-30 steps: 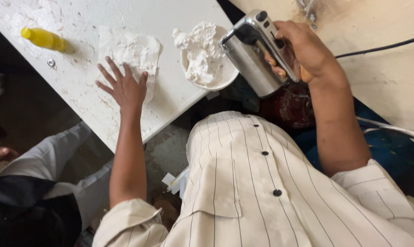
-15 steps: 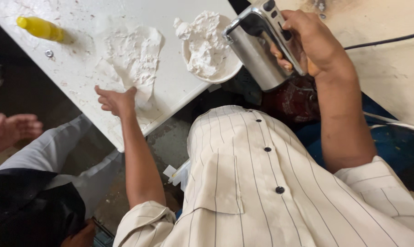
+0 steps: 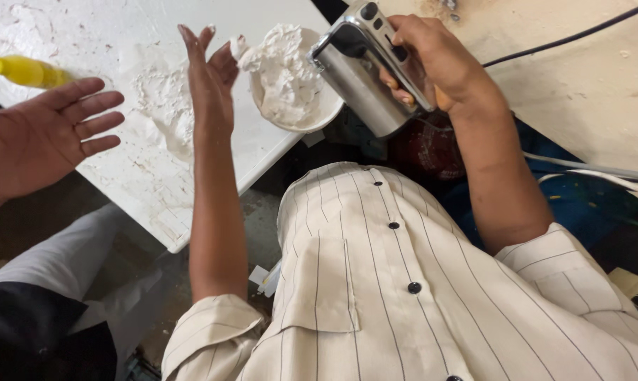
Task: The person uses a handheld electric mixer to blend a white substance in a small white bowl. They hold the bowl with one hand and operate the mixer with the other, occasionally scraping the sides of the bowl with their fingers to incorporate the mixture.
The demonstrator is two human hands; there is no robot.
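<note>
The fingers (image 3: 204,44) of the left hand (image 3: 211,74) are spread, touching nothing, just left of the bowl of white paste (image 3: 290,77) on the table (image 3: 213,169); the right hand (image 3: 432,60) clamps the steel mixer (image 3: 365,77) tilted beside it.

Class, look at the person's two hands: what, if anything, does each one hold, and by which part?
The right hand grips a silver metal electric hand mixer by its top handle. The left hand is open, raised, holding nothing.
</note>
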